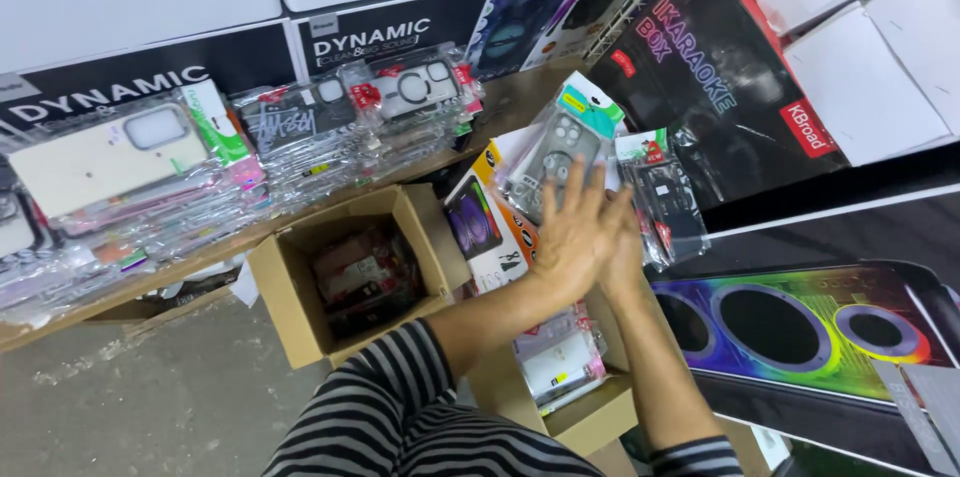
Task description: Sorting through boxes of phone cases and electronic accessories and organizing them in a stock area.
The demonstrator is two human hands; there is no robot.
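I see both of my arms in long sleeves with narrow black and white stripes. The left sleeve (380, 407) is pushed up, bunched in soft folds. The right sleeve (700, 459) shows only as a striped cuff at the near edge.

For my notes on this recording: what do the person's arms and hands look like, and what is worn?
Both hands, left hand and right hand, are bare: no gloves or rings visible. Each arm has a black-and-white striped sleeve pushed up, leaving the forearms uncovered.
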